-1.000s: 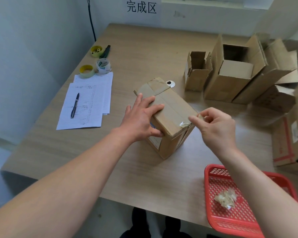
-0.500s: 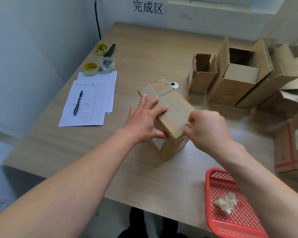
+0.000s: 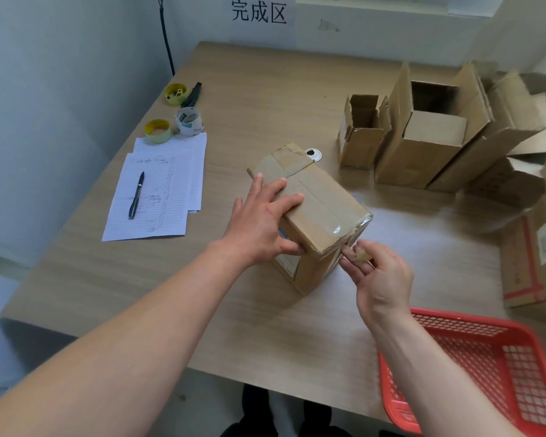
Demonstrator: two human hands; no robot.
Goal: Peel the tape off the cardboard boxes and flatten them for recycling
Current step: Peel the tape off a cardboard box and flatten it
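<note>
Sealed cardboard box (image 3: 309, 212) at frame centre on the wooden table (image 3: 265, 89), tilted, brown tape along its top, clear tape (image 3: 344, 230) wrinkled at the near right corner. Left hand (image 3: 262, 222) lies flat on the box top, fingers spread wide, thumb against the near side. Right hand (image 3: 375, 272) just right of the box's near corner, pinching a small crumpled wad of tape (image 3: 361, 255) between thumb and fingertips; a thin clear strip appears to run from wad to box.

Upper right: open empty boxes (image 3: 423, 143) standing in a row. Right edge: a box with red tape (image 3: 524, 263), blurred. Lower right: red mesh basket (image 3: 473, 373), partly hidden behind the right forearm. Left: lined papers (image 3: 161, 197) with pen (image 3: 137, 194); tape rolls (image 3: 177, 121) above them.
</note>
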